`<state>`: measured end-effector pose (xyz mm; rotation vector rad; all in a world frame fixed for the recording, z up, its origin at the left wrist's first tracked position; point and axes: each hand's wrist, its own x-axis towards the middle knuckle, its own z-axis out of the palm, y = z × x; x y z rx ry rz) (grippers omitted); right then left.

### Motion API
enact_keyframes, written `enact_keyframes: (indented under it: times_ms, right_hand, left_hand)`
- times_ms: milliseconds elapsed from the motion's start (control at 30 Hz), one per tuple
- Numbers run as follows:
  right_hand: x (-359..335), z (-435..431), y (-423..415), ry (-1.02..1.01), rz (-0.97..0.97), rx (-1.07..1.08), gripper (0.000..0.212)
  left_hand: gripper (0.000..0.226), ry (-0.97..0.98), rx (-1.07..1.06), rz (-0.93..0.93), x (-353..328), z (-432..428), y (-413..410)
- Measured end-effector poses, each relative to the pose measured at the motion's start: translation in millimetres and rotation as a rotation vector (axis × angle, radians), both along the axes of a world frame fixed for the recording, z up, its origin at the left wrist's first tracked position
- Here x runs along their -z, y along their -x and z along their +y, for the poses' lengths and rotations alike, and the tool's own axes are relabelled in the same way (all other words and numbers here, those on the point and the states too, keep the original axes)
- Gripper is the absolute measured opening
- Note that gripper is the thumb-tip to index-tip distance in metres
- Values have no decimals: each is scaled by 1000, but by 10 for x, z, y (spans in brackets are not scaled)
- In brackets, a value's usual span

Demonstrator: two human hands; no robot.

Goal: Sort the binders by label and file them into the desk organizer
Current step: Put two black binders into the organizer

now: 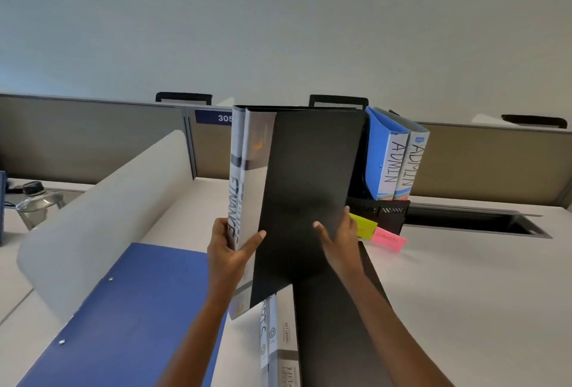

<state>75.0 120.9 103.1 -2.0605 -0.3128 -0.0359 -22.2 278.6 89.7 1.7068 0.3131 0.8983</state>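
I hold two black binders upright above the desk; their grey spines face left, and one reads FINANCE (236,201). My left hand (230,247) grips the spines near their lower end. My right hand (339,239) lies on the black front cover (306,188) with its fingers around the right edge. Behind them stands the black mesh desk organizer (383,215), holding two blue binders labelled ADMIN (399,163) on its right side. A yellow note (365,227) and a pink note (388,239) are stuck at the organizer's front.
A black binder (337,324) lies flat on the desk under my right arm, its grey spine toward the left. A dark blue binder (123,318) lies flat at the lower left. A curved white divider (102,207) rises at left; a glass kettle (37,204) sits beyond it.
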Motion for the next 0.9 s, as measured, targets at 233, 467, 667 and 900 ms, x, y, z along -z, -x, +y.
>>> enact_keyframes:
  times_ms: [233, 467, 667, 900]
  right_hand:
    - [-391, 293, 502, -58, 78, -257, 61]
    - [-886, 154, 557, -89, -126, -180, 104]
    - [-1108, -87, 265, -176, -232, 83, 64]
    - [-1208, -382, -176, -404, -293, 302, 51]
  left_hand:
    - [44, -44, -190, -21, -118, -391, -193]
    - [62, 48, -201, -72, -451, -967, -367]
    - [10, 51, -188, -67, -618, -1326, -646]
    - [30, -267, -328, -194, -719, -1719, -1022]
